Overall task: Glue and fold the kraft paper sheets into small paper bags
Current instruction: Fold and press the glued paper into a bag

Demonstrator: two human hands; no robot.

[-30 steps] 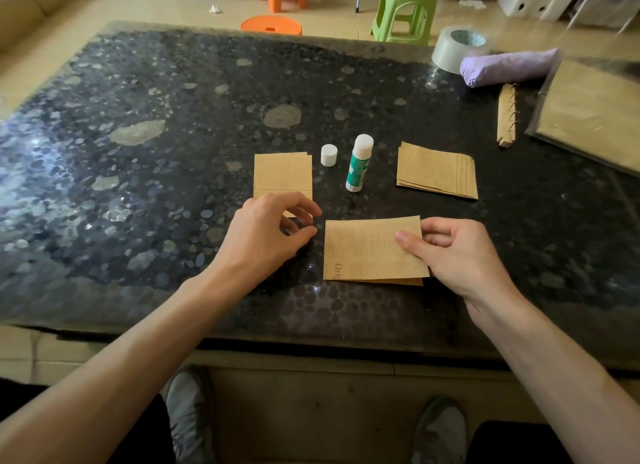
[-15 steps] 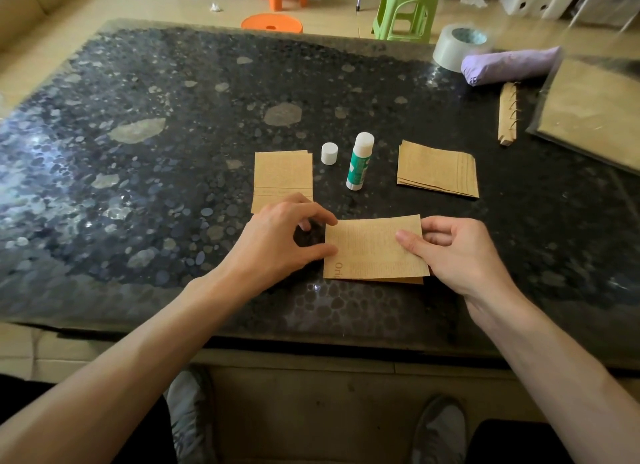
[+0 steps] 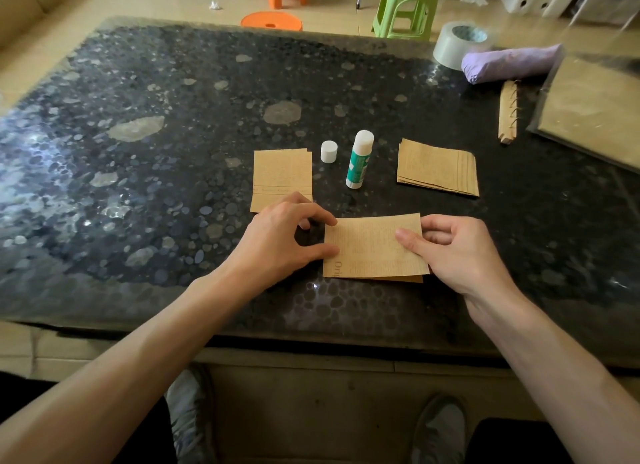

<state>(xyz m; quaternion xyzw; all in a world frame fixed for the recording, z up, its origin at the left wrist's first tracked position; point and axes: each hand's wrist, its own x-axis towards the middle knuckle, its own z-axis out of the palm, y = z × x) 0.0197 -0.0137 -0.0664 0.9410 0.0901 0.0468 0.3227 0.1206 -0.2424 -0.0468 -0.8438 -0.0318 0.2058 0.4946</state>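
Note:
A folded kraft sheet [image 3: 370,247] with printed text lies near the table's front edge. My right hand [image 3: 457,252] pinches its right end, thumb on top. My left hand [image 3: 277,242] has curled fingers; thumb and index tips meet the sheet's left edge and upper left corner. An uncapped green-and-white glue stick [image 3: 359,160] stands upright behind the sheet, its white cap [image 3: 328,151] beside it. A small pile of folded kraft pieces [image 3: 282,176] lies behind my left hand. A stack of flat kraft sheets [image 3: 436,167] lies to the right of the glue.
On the dark pebble-pattern table [image 3: 156,186], at the back right, are a tape roll [image 3: 457,44], a purple bundle [image 3: 509,63], a spiral-bound strip [image 3: 508,115] and a large kraft pad in plastic [image 3: 595,113]. Green [image 3: 405,6] and orange stools [image 3: 270,22] stand beyond the table.
My left hand has moved right, from the pile of folded pieces to the left edge of the folded sheet. My right hand and the sheet have stayed put.

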